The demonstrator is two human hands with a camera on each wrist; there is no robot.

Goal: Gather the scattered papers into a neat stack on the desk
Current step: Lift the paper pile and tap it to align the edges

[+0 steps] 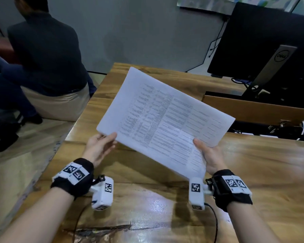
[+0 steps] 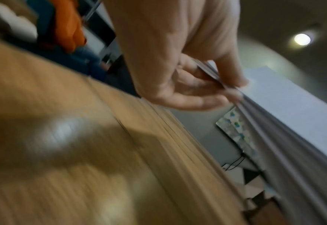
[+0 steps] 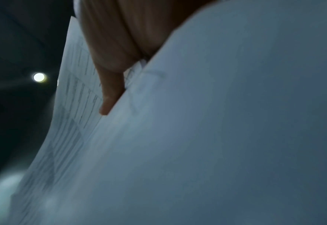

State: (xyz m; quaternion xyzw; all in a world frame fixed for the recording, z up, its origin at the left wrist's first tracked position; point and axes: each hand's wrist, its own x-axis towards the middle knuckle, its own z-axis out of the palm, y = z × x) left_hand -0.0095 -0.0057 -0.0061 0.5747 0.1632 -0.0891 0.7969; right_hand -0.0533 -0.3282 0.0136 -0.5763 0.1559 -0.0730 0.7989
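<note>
White sheets are all in the air right now, none lying loose on the surface that I can see. Left hand pinches the near-left corner of the papers, thumb on top and fingers underneath; the left wrist view shows several sheet edges fanned out past the fingers, so it's a bundle, not one page. Right hand grips the near-right edge the same way, thumb lying on the printed side. The bundle is held tilted up, clear above the wooden surface, with its far corner pointing toward the far edge.

Looks to me like the gathering part is basically done and this is the squaring-up step. Next move probably wants the sheets tapped on edge against the surface to line them up, since they look a bit splayed, then laid flat. Further out: a cardboard box and a monitor on the far right, someone seated off to the left.
</note>
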